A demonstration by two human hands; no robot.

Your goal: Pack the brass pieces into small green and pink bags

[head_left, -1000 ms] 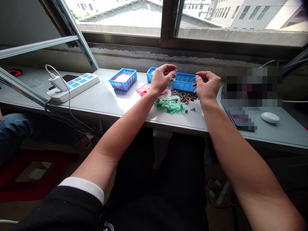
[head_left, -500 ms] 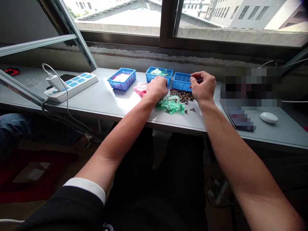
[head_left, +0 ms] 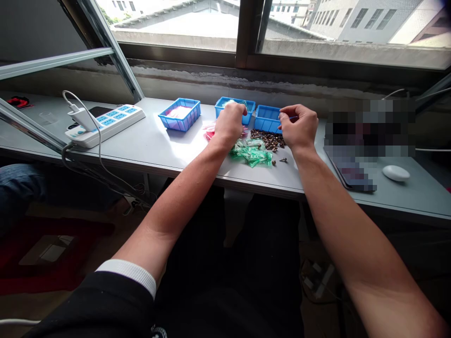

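Note:
My left hand is curled, fingers closed, at the near rim of the middle blue tray; what it pinches is hidden. My right hand is closed in a pinch over the right blue tray, holding something too small to name. Between and just below the hands lie a pile of dark screws and a heap of small green plastic bags. Pink bags lie left of my left hand. One loose screw sits near the table's front.
A third blue tray stands to the left. A white power strip with a plugged charger and cable lies at the far left. A white mouse and a blurred device sit at the right. A window frame runs behind the table.
My left hand dropped from in front of the trays to the bags, then lifted to the middle tray's rim. My right hand lowered slightly and stays pinched.

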